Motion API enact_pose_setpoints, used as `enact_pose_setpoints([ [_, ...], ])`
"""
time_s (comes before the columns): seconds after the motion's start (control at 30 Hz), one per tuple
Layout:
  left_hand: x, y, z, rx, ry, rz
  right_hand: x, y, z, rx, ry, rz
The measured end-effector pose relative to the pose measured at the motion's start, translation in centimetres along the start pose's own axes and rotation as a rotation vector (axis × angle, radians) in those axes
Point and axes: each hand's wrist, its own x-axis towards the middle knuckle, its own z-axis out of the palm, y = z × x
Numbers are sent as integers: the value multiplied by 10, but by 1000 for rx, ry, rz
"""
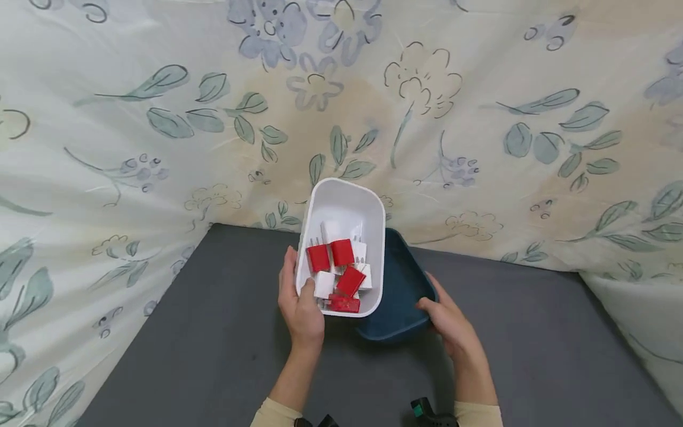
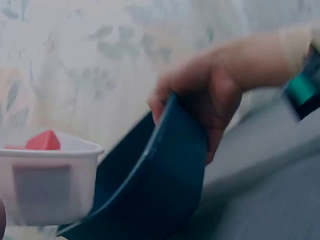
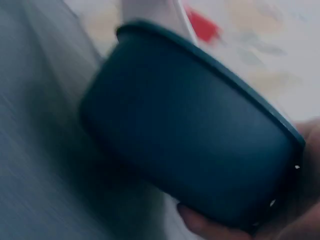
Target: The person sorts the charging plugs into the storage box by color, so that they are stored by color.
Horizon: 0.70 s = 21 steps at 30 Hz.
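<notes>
A white plastic tub is gripped at its left side by my left hand, thumb over the rim. Inside it lie several red charger plugs and several white charger plugs, some with metal prongs showing. My right hand holds a dark blue tub by its right side. In the left wrist view the blue tub is tilted, its rim slanting down toward the white tub. The white tub partly covers the blue one in the head view, so not all of its inside shows.
A dark grey table lies beneath both hands. Behind it and at the sides hangs a pale cloth with printed flowers and leaves. Dark wrist straps show at the bottom edge.
</notes>
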Motion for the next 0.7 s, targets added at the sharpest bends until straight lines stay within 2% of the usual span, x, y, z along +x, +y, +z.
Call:
enact_pose_setpoints([
  [0.1, 8, 6, -10, 171, 11, 216, 6, -1, 32, 28, -26, 0],
  [0.2, 15, 3, -21, 251, 25, 387, 8, -4, 52, 94, -21, 30],
  [0.33, 17, -17, -18, 297, -28, 532, -2, -3, 46, 177, 6, 63],
  [0.47, 18, -36, -20, 367, -64, 657, -6, -5, 41, 173, 0, 64],
  [0.57, 18, -39, -21, 399, -59, 754, -5, -8, 40, 150, 1, 41],
  [0.7, 20, -36, -21, 422, -54, 883, -3, -12, 39, 149, 18, 21],
])
